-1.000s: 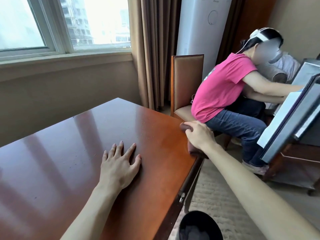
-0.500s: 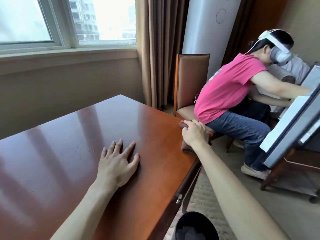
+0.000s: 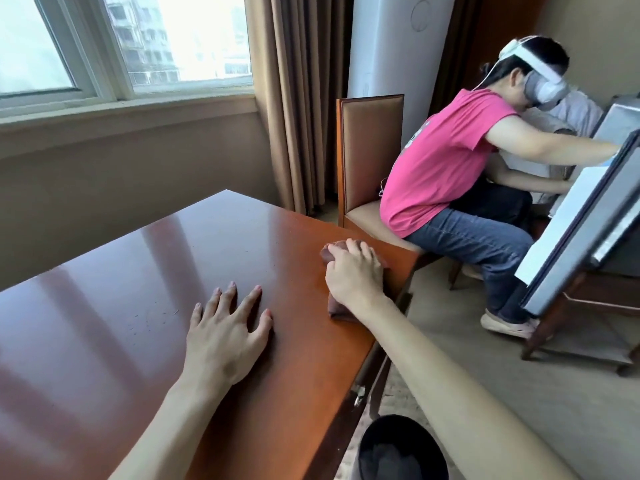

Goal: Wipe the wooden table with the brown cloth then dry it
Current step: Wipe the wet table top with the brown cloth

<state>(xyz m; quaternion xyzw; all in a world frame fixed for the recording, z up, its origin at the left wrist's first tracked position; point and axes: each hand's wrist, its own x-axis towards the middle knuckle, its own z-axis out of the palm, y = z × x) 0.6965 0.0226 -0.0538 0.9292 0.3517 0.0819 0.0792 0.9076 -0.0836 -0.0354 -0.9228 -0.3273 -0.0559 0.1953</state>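
right hand [image 3: 356,273] presses brown cloth [image 3: 337,308] (no legible writing)

A glossy wooden table [image 3: 145,271] carries a bunched brown cloth [image 3: 337,308] near its right edge — the right hand [image 3: 355,275] presses on it — and the left hand [image 3: 225,337] lies flat, fingers spread, toward the middle.
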